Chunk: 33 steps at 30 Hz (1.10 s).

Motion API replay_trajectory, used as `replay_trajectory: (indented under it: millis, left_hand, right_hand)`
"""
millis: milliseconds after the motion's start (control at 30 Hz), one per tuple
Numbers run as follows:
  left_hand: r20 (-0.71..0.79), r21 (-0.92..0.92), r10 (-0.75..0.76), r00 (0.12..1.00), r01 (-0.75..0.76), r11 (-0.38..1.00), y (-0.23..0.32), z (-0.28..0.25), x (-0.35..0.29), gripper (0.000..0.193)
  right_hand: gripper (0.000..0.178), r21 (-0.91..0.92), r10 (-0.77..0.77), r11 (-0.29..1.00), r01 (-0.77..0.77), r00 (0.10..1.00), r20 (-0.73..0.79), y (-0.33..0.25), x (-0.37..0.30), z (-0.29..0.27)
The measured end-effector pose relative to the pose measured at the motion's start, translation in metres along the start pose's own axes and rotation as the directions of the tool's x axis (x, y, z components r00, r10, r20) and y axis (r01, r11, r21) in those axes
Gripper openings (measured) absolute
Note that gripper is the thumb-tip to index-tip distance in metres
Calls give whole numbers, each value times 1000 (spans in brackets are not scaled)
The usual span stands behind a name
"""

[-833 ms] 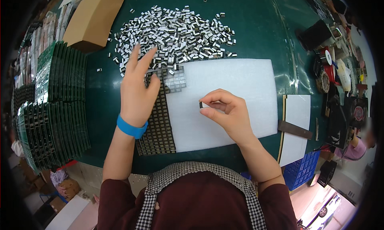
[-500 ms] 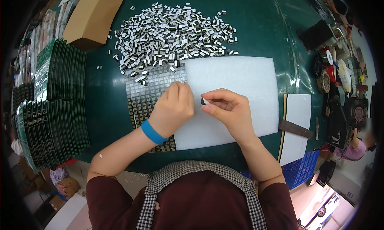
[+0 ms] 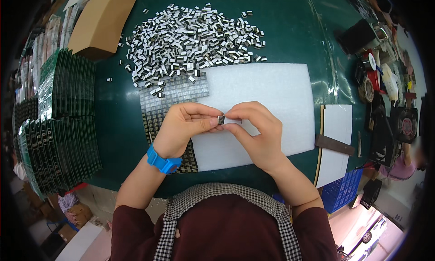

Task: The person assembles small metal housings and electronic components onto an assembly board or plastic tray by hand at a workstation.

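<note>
My left hand [image 3: 185, 125] pinches a small black-and-white electronic component [image 3: 220, 120] with a row of metallic pins between thumb and fingers. From the other side, the thumb and forefinger of my right hand [image 3: 259, 134] close on the right end of the same component. A short thin dark line shows inside that right grip; what it is I cannot make out. Both hands are over a white foam sheet [image 3: 290, 107]. Beneath my left wrist lies a dark panel with a grid of small circuit boards [image 3: 156, 118], partly hidden by the hand.
Beyond the sheet is a big heap of similar components [image 3: 190, 39]. Stacked green circuit boards [image 3: 68, 88] stand at left, near a cardboard box [image 3: 102, 23]. To the right, a dark metal bar [image 3: 334, 145] lies across a white board [image 3: 337, 170], above a blue crate [image 3: 342, 193].
My left hand has come off the grid panel and met my right hand, fingers now on the component. My right hand has moved little.
</note>
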<state>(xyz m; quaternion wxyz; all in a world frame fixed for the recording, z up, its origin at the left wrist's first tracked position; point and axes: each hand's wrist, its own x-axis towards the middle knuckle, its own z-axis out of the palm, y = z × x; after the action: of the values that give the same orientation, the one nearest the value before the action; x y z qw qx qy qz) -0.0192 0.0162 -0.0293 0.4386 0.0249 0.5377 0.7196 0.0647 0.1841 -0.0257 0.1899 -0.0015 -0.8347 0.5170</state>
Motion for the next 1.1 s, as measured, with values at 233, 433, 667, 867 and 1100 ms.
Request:
replay_trajectory:
  millis: [233, 433, 667, 867, 1100]
  left_hand:
    - [-3, 22, 17, 1000, -17, 1000, -3, 2, 0, 19]
    - [-12, 31, 34, 999, -33, 999, -3, 3, -1, 19]
    - [0, -34, 21, 1000, -21, 999, -5, 1, 0, 19]
    - [6, 3, 34, 999, -34, 999, -4, 2, 0, 18]
    - [-31, 169, 79, 996, -73, 983, 2, 11, -5, 19]
  right_hand:
    - [20, 28, -1, 1000, 0, 1000, 20, 3, 0, 1]
    - [20, 41, 18, 999, -19, 999, 35, 3, -1, 1]
    - [19, 46, 63, 997, -64, 998, 27, 2, 0, 0]
    - [19, 80, 67, 994, -71, 996, 50, 4, 0, 0]
    - [21, -71, -67, 995, 71, 996, 61, 4, -1, 0]
